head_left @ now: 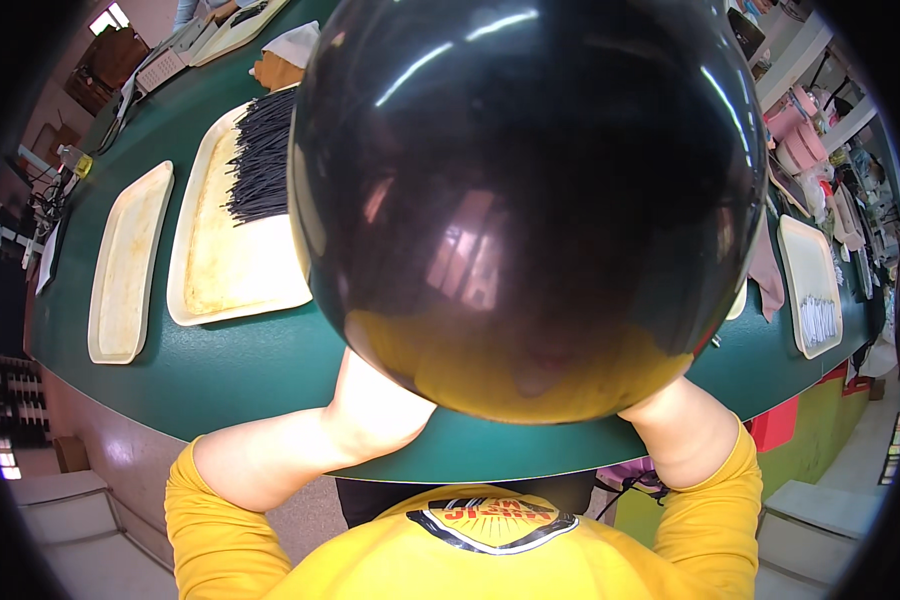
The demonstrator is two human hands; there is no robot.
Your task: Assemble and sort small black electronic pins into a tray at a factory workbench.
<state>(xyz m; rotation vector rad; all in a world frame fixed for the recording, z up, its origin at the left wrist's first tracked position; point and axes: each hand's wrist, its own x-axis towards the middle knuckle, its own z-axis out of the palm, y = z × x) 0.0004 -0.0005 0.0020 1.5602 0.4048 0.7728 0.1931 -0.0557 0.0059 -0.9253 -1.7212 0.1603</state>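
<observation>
One green desk (240,365) in front of me. Glossy black balloon-like sphere (530,210) mid-view, over its near side. Forearms (270,460) run in behind it; both grips hidden, can't tell if apart, together or clamped. Wide cream tray (235,285) left, narrower tray (125,265) further left, small tray (808,260) right. Thin black strips (263,165) in the wide one, short white strips (818,320) in the small one.

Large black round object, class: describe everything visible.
The large black round object, perhaps a balloon, looks smooth and glossy, mirroring light streaks, a window shape and the yellow shirt. Cut by the picture's top edge, it partly hides the green table. Both arms run behind its lower part; the fingers are hidden, so contact is unclear.
</observation>
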